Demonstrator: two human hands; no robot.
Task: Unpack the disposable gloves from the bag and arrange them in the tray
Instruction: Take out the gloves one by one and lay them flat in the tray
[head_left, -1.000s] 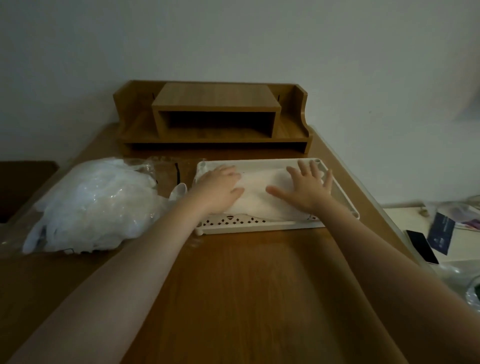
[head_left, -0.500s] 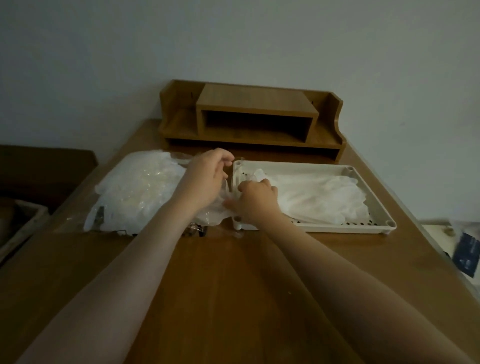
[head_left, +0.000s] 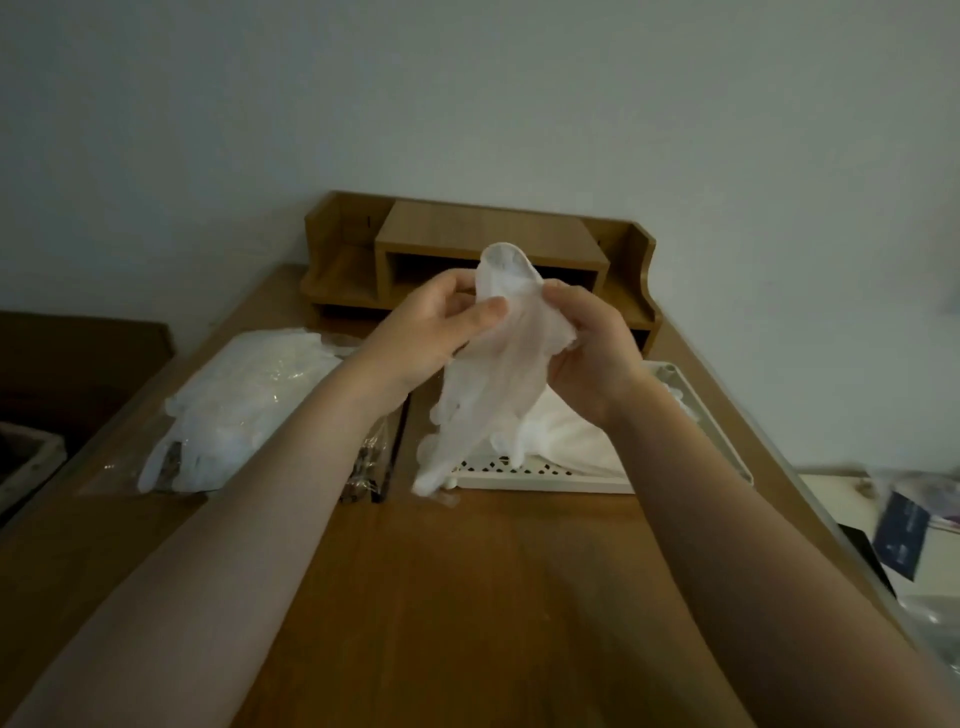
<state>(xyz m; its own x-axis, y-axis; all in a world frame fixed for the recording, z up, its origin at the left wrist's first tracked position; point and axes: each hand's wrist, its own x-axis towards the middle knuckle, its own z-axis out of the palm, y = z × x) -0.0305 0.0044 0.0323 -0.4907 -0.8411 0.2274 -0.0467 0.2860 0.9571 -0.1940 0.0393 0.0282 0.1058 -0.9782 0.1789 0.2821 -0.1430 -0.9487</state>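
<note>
Both hands are raised above the desk with one thin, translucent white disposable glove (head_left: 493, 364) stretched between them. The left hand (head_left: 431, 332) pinches the glove's cuff end between thumb and curled fingers, and the right hand (head_left: 592, 348) grips the same end from the other side, fingers curled round the film. The cuff pokes up above the fingertips; from there the glove's long axis runs down and slightly toward the left-hand side, its limp finger ends dangling well below the hands, in front of the near-left corner of the white perforated plastic tray (head_left: 691, 395). Beneath the right hand, a flattened layer of white gloves (head_left: 566, 441) already lies in that tray, partly hidden by the hanging glove and the right wrist. Below and beyond the left hand's fingers sits the clear plastic bag stuffed with more white gloves (head_left: 244, 410), resting on the brown wooden desk (head_left: 467, 597) just beside the tray. Behind the fingertips, against the pale wall, stands a brown wooden desktop shelf unit (head_left: 488, 234), its dark central opening partly blocked by the raised cuff. Far off beyond the right forearm, a dark blue card-like item (head_left: 901, 530) lies on a lower pale surface, blurred.
</note>
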